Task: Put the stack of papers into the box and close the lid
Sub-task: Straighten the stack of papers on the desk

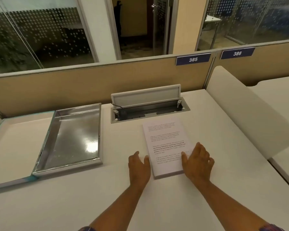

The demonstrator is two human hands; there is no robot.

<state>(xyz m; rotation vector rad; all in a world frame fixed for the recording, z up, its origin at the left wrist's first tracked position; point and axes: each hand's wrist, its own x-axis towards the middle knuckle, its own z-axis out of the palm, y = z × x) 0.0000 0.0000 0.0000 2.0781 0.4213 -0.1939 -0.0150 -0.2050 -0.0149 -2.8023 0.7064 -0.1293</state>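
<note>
A thin stack of printed white papers [165, 142] lies flat on the white desk, right of centre. My left hand [138, 165] rests on the desk at the stack's left edge, fingers apart, thumb touching the paper. My right hand [198, 160] lies over the stack's lower right corner, fingers spread, thumb on the top sheet. Neither hand has lifted the stack. To the left sits the open box [40, 161], a shallow silver-lined tray with nothing in it. Its lid [15, 139] lies flat, folded out to the left.
An open cable hatch [148, 108] with a raised flap sits in the desk just behind the papers. A tan partition [57, 90] runs along the back. A white side divider [250, 114] stands at the right.
</note>
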